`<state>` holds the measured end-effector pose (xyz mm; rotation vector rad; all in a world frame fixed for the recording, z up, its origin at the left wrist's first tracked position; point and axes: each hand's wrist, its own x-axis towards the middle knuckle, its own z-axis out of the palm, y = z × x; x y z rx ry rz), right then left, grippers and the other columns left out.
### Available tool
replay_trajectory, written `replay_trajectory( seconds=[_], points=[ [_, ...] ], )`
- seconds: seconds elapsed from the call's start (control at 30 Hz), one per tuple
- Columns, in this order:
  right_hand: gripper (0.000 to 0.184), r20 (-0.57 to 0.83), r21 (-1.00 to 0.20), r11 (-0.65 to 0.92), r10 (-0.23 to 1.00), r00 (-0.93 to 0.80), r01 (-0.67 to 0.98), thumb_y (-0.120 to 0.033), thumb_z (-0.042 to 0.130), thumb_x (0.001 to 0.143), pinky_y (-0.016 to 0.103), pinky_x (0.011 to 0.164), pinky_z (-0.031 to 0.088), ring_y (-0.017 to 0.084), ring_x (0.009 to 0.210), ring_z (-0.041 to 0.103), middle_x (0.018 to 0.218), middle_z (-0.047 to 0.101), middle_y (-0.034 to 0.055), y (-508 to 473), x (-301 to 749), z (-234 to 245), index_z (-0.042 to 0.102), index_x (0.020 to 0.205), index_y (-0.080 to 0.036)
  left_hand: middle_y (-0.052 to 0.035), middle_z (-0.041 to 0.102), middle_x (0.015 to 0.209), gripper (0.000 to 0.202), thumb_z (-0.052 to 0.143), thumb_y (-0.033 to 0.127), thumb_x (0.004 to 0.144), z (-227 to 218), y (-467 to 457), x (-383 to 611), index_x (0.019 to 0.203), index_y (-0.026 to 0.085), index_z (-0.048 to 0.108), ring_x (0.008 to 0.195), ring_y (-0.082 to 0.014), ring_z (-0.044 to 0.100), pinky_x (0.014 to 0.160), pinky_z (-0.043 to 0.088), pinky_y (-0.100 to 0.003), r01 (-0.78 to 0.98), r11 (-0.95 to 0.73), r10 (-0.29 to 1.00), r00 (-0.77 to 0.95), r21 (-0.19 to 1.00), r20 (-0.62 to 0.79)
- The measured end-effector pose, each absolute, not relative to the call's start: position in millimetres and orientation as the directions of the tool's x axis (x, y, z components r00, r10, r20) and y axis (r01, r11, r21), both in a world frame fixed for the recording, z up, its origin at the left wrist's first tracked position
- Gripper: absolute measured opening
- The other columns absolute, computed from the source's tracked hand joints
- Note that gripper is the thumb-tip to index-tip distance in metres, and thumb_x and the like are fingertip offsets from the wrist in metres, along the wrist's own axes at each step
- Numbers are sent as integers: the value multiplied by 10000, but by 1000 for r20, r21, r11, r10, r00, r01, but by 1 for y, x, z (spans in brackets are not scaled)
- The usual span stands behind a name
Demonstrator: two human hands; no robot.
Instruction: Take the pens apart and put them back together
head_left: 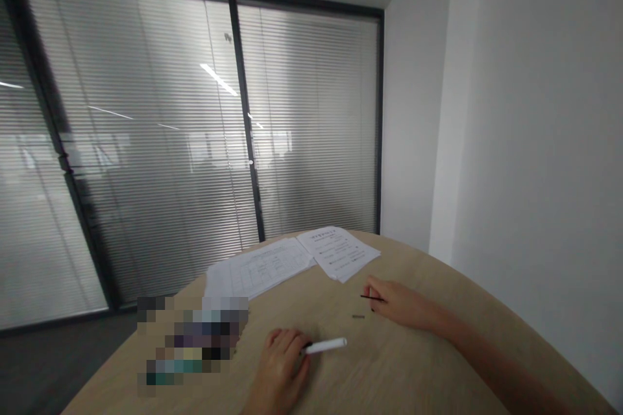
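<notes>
Left hand [280, 366] is gripping a white pen [325, 346], right hand [396, 303] is pinching a thin black rod [370, 297], hands apart, mid-table [413, 363].

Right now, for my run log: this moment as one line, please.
left hand: white marker | right hand: thin black rod | wooden table: small grey piece, printed papers

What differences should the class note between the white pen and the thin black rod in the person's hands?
The white pen is thicker and pale, while the thin black rod is slender and dark. The white pen sticks out of the left hand; the thin black rod sticks out of the right hand. Both are straight and held in the fingers.
</notes>
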<state>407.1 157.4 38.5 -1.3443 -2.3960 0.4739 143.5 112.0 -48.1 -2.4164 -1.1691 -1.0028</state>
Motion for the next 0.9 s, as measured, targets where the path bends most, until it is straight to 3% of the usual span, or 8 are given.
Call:
replay_trajectory(
  seconds=[0.17, 0.37, 0.9],
  points=[
    [192, 78, -425, 607, 763, -642, 671, -196, 458, 785, 207, 645, 362, 141, 796, 567, 879, 643, 27, 116, 394, 70, 605, 909, -190, -22, 618, 778, 175, 457, 106, 756, -44, 111, 144, 872, 205, 543, 711, -174, 573, 689, 420, -318, 771, -634, 577, 424, 56, 698],
    [235, 109, -310, 676, 724, -682, 668, -231, 439, 825, 223, 714, 381, 164, 871, 573, 931, 655, 44, 113, 389, 67, 643, 937, -200, -23, 621, 786, 180, 466, 114, 755, -44, 113, 142, 888, 209, 542, 719, -175, 576, 683, 424, -312, 768, -640, 560, 431, 39, 708],
    [237, 95, -165, 710, 702, -706, 684, -181, 444, 810, 232, 656, 401, 179, 813, 600, 866, 668, 58, 106, 388, 73, 669, 885, -194, -10, 612, 766, 192, 450, 86, 752, -42, 111, 145, 888, 205, 514, 691, -170, 569, 667, 410, -310, 759, -650, 529, 467, -15, 709]
  ],
)
